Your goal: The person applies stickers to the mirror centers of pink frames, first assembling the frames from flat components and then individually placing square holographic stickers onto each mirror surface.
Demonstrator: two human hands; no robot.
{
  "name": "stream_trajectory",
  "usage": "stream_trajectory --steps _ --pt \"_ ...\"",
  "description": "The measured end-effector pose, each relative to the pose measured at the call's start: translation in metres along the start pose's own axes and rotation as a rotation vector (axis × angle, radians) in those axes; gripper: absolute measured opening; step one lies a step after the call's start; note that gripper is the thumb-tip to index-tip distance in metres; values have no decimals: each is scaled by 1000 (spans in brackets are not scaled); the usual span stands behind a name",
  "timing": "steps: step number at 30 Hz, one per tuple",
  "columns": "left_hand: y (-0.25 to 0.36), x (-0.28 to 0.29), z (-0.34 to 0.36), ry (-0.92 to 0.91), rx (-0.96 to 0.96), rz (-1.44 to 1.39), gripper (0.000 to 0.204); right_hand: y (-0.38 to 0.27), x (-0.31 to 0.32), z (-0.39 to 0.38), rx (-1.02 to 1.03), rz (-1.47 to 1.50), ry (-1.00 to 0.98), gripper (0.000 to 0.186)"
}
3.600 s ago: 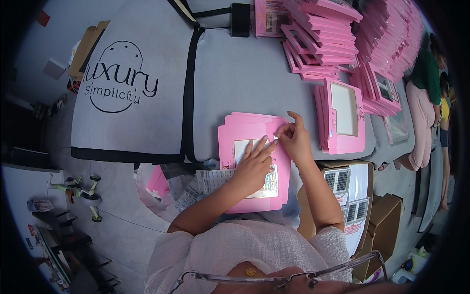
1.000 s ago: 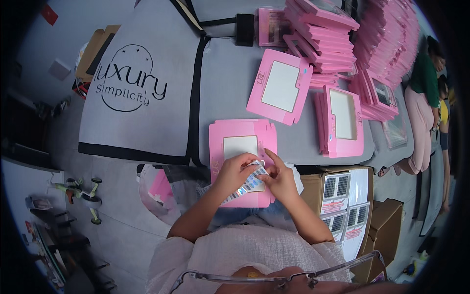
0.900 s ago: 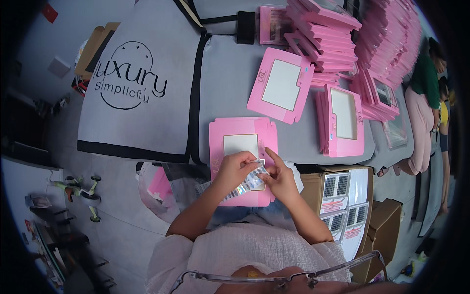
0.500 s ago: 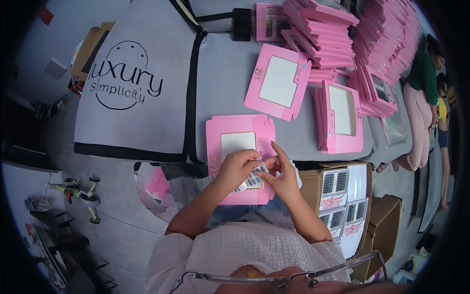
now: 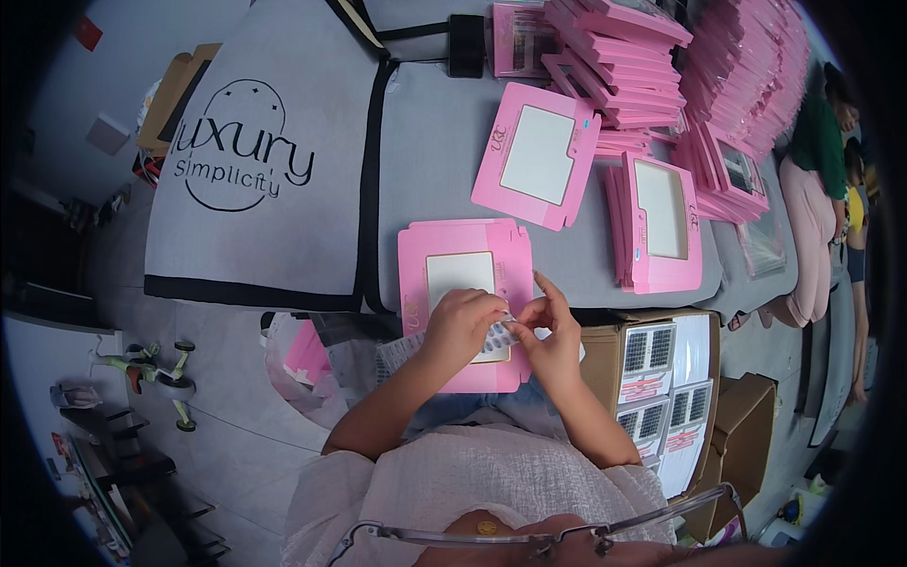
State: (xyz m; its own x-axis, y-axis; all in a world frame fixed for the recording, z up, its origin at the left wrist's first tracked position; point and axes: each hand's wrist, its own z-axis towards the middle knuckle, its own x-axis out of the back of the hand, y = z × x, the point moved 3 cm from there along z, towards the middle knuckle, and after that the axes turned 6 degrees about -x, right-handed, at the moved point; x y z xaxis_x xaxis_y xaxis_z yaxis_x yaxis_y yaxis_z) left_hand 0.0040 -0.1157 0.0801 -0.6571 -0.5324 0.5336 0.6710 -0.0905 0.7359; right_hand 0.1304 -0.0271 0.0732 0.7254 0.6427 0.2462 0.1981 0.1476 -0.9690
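A flat pink cardboard box blank with a white window (image 5: 460, 274) lies at the near edge of the grey table (image 5: 425, 142). Over its lower half, my left hand (image 5: 460, 326) and my right hand (image 5: 548, 335) pinch a small clear tray of false lashes (image 5: 498, 337) between them. Another pink windowed box blank (image 5: 537, 155) lies further back on the table, and a third pink box (image 5: 661, 222) lies to the right.
Tall stacks of pink boxes (image 5: 624, 66) fill the back right. A grey cloth with a black logo (image 5: 241, 151) covers the left. An open carton of lash trays (image 5: 657, 387) stands at my right. Other people (image 5: 827, 189) sit at far right.
A finished pink box now lies further back on the table. A new flat blank is in front of me, and both hands have come together on a lash tray over it.
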Motion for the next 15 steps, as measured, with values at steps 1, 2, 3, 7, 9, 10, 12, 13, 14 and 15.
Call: stream_trajectory --steps 1,2,3,7,9,10,12,13,14,15 --pt "0 0 0 4 -8 24 9 -2 1 0 14 -22 5 76" --pt "1 0 0 1 -18 43 9 -5 2 0 27 -45 10 77" --pt "1 1 1 -2 -27 62 9 -7 4 1 41 -67 15 78" --pt "3 2 2 -3 -67 114 8 -11 6 3 67 -160 -14 81" --pt "4 1 3 -6 -74 118 8 -14 6 3 97 -206 -7 83" --pt "4 1 3 -7 -78 120 8 -13 6 3 96 -216 -11 84" --pt "4 2 3 -18 -66 122 7 -13 6 4 94 -238 -18 85" --pt "4 2 4 -23 -59 123 7 -13 6 4 93 -255 -8 85" --pt "4 2 4 -32 -44 120 8 -11 6 4 92 -271 3 84" --pt "5 3 4 -42 -29 116 8 -11 6 4 91 -288 13 84"
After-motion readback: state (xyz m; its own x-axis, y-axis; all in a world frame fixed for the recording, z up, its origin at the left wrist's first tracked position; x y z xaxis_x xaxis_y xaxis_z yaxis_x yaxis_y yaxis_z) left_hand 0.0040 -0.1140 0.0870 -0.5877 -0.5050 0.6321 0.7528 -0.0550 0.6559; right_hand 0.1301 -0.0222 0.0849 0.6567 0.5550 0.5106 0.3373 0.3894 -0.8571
